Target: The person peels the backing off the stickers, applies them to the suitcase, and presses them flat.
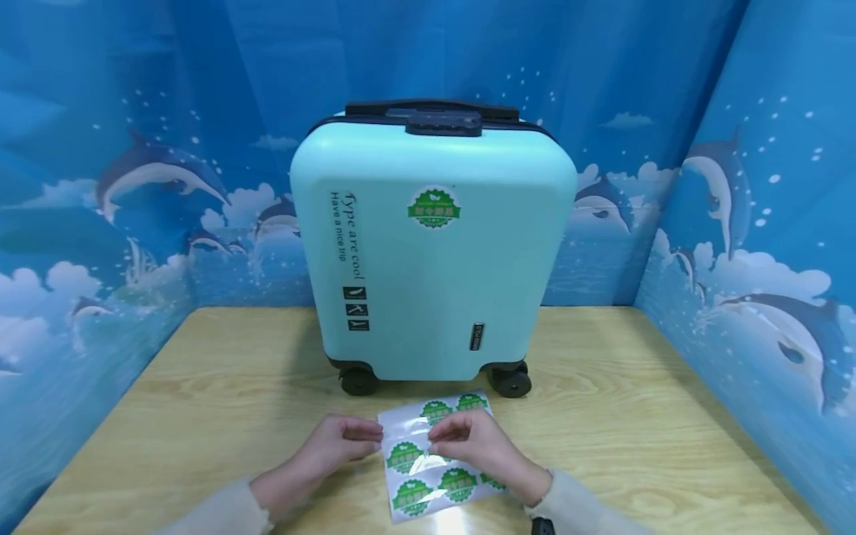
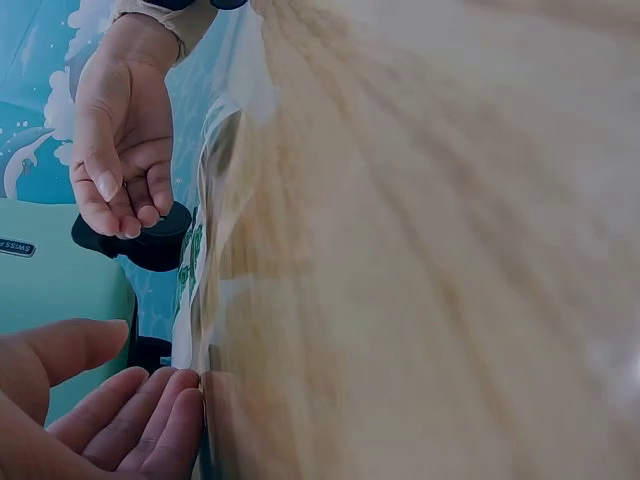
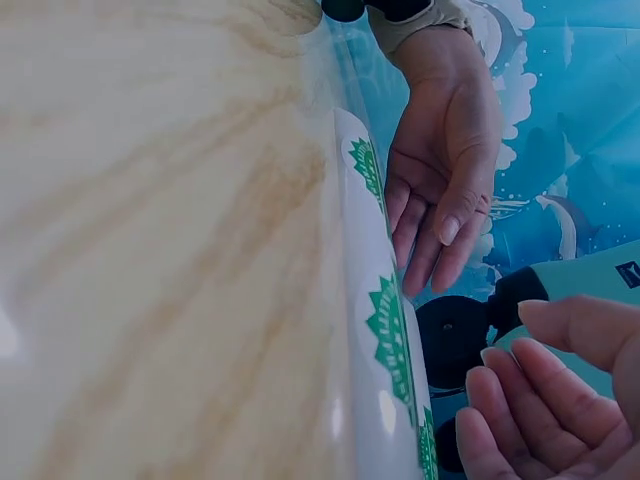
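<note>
The case point(image 1: 428, 275) has a smooth shell that looks like hard plastic with a soft sheen; its handle point(image 1: 444, 125) and wheels point(image 1: 511, 381) look like plastic too. The sheet point(image 1: 397, 425) seems to be glossy paper, catching bright glare, its stickers point(image 1: 458, 483) equally shiny. The table point(image 1: 221, 401) shows wood grain under a slick, reflective finish. The backdrop point(image 1: 267, 59) looks like creased, faintly lustrous cloth; the sleeves point(image 1: 224, 513) are matt cloth.
</note>
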Demonstrator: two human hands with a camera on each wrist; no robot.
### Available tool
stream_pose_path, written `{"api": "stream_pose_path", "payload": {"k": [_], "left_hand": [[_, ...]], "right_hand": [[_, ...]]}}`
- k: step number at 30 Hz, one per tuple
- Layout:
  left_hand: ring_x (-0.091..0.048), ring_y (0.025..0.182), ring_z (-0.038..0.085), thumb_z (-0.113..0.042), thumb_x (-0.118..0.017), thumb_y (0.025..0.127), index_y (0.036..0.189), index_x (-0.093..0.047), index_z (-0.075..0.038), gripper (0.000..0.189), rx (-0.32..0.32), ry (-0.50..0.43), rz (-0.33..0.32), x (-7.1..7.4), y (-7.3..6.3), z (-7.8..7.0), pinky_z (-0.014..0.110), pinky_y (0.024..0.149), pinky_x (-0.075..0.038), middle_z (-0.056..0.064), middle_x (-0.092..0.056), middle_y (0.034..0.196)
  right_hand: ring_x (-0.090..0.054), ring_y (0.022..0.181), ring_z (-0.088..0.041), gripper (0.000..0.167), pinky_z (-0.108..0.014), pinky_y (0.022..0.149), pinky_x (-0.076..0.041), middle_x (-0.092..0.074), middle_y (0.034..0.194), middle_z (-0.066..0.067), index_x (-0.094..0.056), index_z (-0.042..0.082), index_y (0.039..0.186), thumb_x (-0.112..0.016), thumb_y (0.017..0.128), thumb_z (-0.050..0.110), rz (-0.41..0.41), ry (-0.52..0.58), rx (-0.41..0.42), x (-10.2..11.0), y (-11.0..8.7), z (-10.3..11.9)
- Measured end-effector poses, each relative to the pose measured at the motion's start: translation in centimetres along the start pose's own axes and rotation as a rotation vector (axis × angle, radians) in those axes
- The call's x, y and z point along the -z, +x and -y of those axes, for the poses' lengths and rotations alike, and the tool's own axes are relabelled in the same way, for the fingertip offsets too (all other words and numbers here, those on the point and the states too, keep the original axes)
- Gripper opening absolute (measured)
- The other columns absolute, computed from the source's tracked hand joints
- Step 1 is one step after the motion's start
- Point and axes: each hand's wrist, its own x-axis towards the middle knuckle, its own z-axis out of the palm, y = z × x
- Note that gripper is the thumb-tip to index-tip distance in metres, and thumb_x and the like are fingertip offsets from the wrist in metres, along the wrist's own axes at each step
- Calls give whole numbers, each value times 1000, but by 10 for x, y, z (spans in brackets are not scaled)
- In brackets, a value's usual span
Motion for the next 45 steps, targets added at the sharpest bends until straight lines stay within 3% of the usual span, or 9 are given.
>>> {"api": "stream_pose_path", "payload": {"k": [9,15,21,28,41,45], "left_hand": [[-67,91,27,1,-70,77,108,-63,9,33,46,2,-58,0,-6,-1,32,75,-57,20,-69,100],[-67,94,30,2,-69,77,109,-60,12,34,19,-2,-59,-1,-10,-2,32,78,-56,24,-67,102],[-67,96,31,-2,-69,79,111,-59,12,37,-3,-18,-18,-1,-14,0,32,77,-57,24,-67,104],[-66,97,31,-3,-69,79,112,-59,12,38,-23,-16,12,-2,-14,3,32,77,-57,24,-66,105],[-62,104,39,-2,-68,82,116,-53,18,43,-104,-20,-28,-11,-13,2,33,84,-54,32,-58,115],[-60,107,39,-4,-67,83,120,-50,19,47,-91,-26,-53,-14,-12,2,34,86,-53,32,-57,118]], "right_hand": [[-63,82,-13,20,-21,72,-54,-69,95,-12,-68,-1,99,-71,80,7,-3,21,-35,-3,4,0],[-63,83,-15,20,-20,73,-54,-68,95,-11,-67,-2,99,-71,80,5,28,44,-41,-9,7,1],[-63,84,-15,20,-20,74,-53,-68,96,-8,-68,3,98,-72,79,5,64,27,-63,-15,11,-3],[-63,83,-13,20,-19,74,-53,-69,94,-7,-69,3,98,-72,78,4,51,21,-68,-19,11,-6],[-64,82,-14,24,-18,72,-53,-70,96,-11,-68,-2,101,-71,78,1,6,7,-58,-21,10,-5],[-64,82,-14,25,-18,72,-53,-70,96,-11,-68,-2,102,-71,78,2,2,-1,-58,-22,10,-6]]}}
